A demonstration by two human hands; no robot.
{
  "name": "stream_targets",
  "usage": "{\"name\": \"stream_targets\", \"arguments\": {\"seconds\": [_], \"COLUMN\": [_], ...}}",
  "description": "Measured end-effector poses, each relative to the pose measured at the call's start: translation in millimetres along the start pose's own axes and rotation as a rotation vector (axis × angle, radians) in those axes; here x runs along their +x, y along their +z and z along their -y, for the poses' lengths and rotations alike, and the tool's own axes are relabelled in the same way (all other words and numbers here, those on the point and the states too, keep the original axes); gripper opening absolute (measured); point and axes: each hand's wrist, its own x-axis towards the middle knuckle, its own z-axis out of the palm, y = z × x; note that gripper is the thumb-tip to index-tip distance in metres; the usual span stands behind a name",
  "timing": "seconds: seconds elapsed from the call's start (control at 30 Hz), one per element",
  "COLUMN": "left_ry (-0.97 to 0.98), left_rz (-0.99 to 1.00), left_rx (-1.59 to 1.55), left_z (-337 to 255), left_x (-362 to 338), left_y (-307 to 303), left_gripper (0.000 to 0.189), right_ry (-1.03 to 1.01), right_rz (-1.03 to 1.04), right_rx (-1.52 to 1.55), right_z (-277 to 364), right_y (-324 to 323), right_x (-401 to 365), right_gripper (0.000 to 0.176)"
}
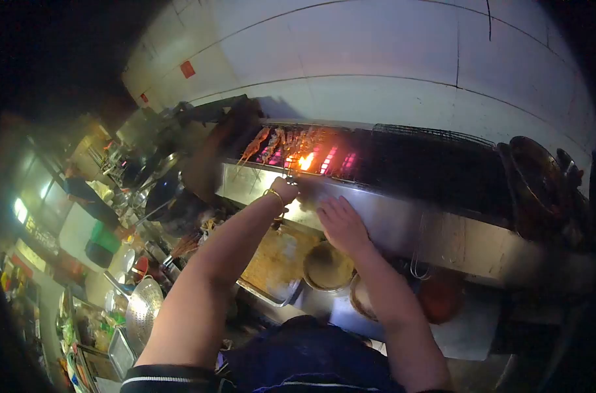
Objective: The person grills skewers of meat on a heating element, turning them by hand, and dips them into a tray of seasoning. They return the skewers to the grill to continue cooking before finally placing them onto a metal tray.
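Observation:
My left hand (285, 190), with a yellow bracelet at the wrist, is closed at the front edge of the lit grill (337, 185). What it grips is too small and dark to make out. Just beyond it, a flame (305, 161) rises among the glowing bars. Meat skewers (254, 145) lie across the left part of the grill, some sticks hanging over the front edge. To the right and lower, my right hand (342, 223) is open with its fingers extended, in front of the metal grill front and holding nothing visible.
Below the grill are a tray of yellowish contents (276, 261), a round bowl (328, 266) and a reddish bowl (440, 296). A wok (169, 200) and a perforated ladle (145, 308) are left. Dark pans (535, 173) lean at the right end.

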Motion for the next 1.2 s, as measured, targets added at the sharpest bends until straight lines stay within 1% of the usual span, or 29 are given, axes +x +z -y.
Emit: {"name": "stream_targets", "arguments": {"seconds": [0.1,0.13,0.23,0.27,0.3,0.37,0.4,0.43,0.5,0.53,0.57,0.6,0.63,0.7,0.8,0.9,1.0,1.1,1.2], "left_ry": [0.122,0.135,0.283,0.295,0.233,0.319,0.485,0.4,0.219,0.119,0.054,0.015,-0.043,-0.099,-0.115,-0.236,-0.186,-0.163,-0.099], "left_rz": [-0.175,-0.191,-0.209,-0.244,-0.162,-0.179,-0.238,-0.118,0.127,0.202,0.431,0.537,0.711,0.994,1.165,1.399,1.525,1.561,1.551], "left_rx": [0.061,0.046,0.262,0.341,0.464,0.475,0.521,0.281,-0.195,-0.372,-0.64,-0.776,-0.899,-1.193,-1.415,-1.722,-1.865,-1.896,-1.889], "left_z": [-2.8,-6.5,-7.8,-4.3,3.9,7.9,37.8,34.9,12.1,-0.8,-6.4,-8.0,-12.8,-3.2,-2.1,8.4,21.5,33.7,42.8], "left_x": [2.3,-6.5,-33.2,-35.5,-12.7,-12.5,24.5,18.9,-16.5,-34.6,-51.9,-56.3,-65.4,-57.1,-53.8,-33.3,-13.7,-6.1,-4.3], "left_y": [11.8,14.1,1.1,-4.2,-10.5,-20.2,-16.8,-16.6,-26.8,-25.9,-36.2,-35.6,-42.1,-39.8,-32.2,-21.6,-10.0,-6.3,-3.3], "left_gripper": [0.034,0.04,0.035,0.031,0.036,0.032,0.031,0.029,0.025,0.026,0.027,0.028,0.033,0.033,0.037,0.04,0.041,0.041,0.042], "right_ry": [-0.022,-0.017,-0.015,-0.02,-0.025,-0.014,-0.005,-0.006,-0.01,-0.004,0.002,0.009,0.007,0.001,0.005,0.034,0.039,0.074,0.071], "right_rz": [0.052,0.06,0.093,0.106,0.119,0.139,0.15,0.139,0.118,0.127,0.137,0.146,0.151,0.168,0.15,0.193,0.218,0.224,0.236], "right_rx": [-0.061,-0.07,-0.103,-0.119,-0.134,-0.111,-0.101,-0.107,-0.126,-0.132,-0.139,-0.147,-0.145,-0.139,-0.112,-0.137,-0.134,-0.147,-0.154], "right_z": [-4.2,-4.0,-3.0,-3.3,-3.5,0.0,1.1,0.7,-0.1,0.2,1.7,2.4,2.0,1.7,4.7,7.9,9.6,12.7,13.2], "right_y": [6.9,8.5,11.1,12.0,13.0,3.8,1.2,4.2,10.9,10.4,8.8,7.9,8.0,9.1,4.6,4.0,2.8,4.5,3.4], "right_x": [-3.2,-2.4,-3.6,-4.1,-3.8,0.5,2.3,1.6,-1.2,0.0,2.3,4.4,5.5,7.2,13.0,18.2,25.0,27.2,29.1], "right_gripper": [0.034,0.034,0.034,0.034,0.034,0.034,0.034,0.034,0.033,0.033,0.032,0.032,0.031,0.03,0.026,0.026,0.025,0.023,0.023]}}
